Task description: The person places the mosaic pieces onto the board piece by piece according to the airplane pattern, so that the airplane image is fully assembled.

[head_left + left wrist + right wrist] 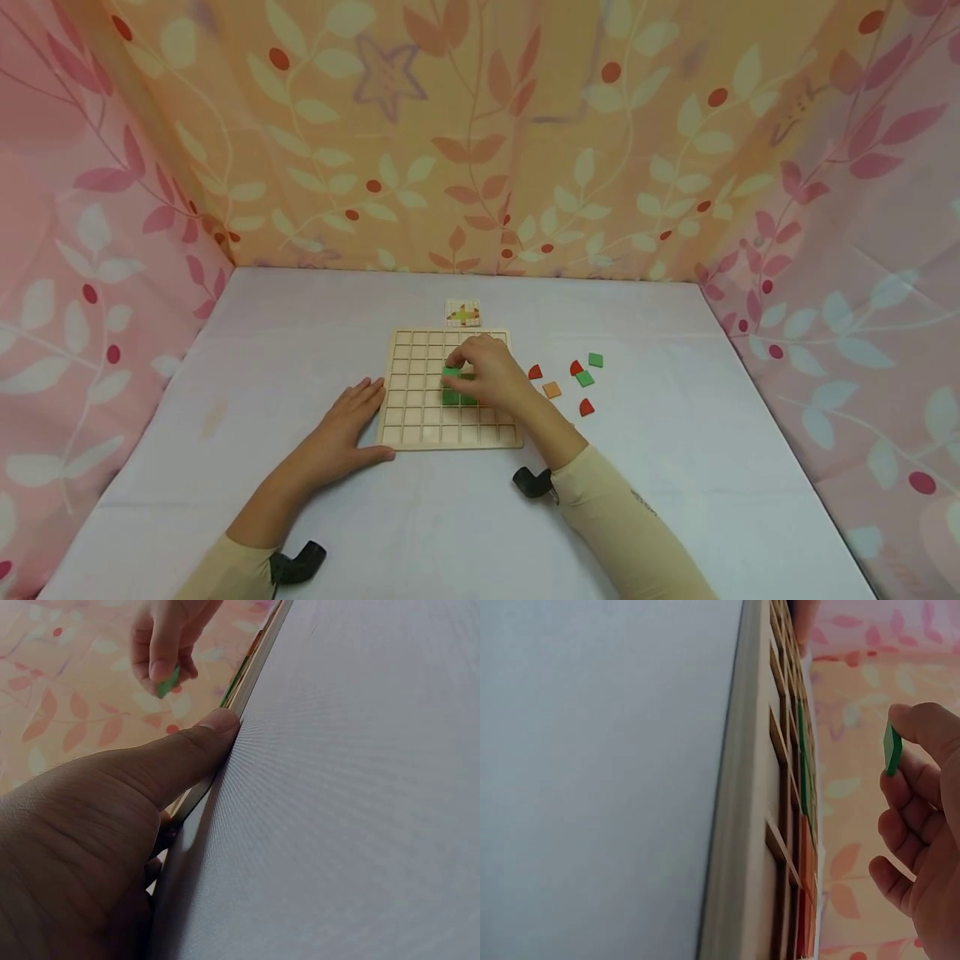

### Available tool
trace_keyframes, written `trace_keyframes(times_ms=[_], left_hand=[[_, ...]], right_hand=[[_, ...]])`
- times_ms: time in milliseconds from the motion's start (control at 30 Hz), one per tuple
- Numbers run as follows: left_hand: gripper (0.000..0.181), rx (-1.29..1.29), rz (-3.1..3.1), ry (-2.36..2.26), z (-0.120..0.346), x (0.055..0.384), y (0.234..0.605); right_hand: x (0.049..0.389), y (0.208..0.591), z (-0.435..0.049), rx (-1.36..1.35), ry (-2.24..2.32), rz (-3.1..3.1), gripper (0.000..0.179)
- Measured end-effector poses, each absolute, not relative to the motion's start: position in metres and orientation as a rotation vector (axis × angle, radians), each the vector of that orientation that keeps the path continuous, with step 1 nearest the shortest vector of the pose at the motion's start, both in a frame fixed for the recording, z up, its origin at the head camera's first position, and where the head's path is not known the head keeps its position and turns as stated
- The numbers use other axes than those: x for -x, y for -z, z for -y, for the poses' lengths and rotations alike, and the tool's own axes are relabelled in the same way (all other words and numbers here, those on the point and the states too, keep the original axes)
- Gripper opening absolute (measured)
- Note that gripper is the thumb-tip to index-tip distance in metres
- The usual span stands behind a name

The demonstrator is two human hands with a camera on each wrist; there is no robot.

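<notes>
My right hand (491, 372) is over the wooden grid board (412, 417), pinching a small green square tile (892, 748) between thumb and fingertips. In the right wrist view this tile is held up off the board. Green tiles (451, 398) lie in cells near the board's middle, partly hidden by the right hand. An orange tile (806, 844) and a red piece (803, 915) also show on the board in the right wrist view. My left hand (341, 429) rests at the board's left side, its fingers along the edge and its thumb near the front corner.
A small square card (462, 313) with a colored grid pattern lies behind the board. To the right are loose red quarter-round pieces (586, 407), green squares (596, 360) and an orange square (552, 389). Patterned cloth walls (480, 167) enclose the white table (300, 325).
</notes>
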State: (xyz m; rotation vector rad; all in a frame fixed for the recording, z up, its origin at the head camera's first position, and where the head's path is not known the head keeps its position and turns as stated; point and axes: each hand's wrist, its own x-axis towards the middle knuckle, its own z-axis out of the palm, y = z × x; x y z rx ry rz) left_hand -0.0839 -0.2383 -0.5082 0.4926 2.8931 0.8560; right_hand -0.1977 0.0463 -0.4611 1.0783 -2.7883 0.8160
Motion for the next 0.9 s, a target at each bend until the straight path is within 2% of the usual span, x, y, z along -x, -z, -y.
trace_keyframes(times_ms=[233, 900], left_hand=[[0.108, -0.514, -2.899, -0.864, 0.238, 0.084, 0.509], [0.108, -0.513, -2.891, -0.859, 0.239, 0.085, 0.510]], right_hand=[[0.203, 0.465, -0.027, -1.174, -0.702, 2.814, 0.025], [0.212, 0.480, -0.011, -1.158, -0.475, 2.906, 0.023]])
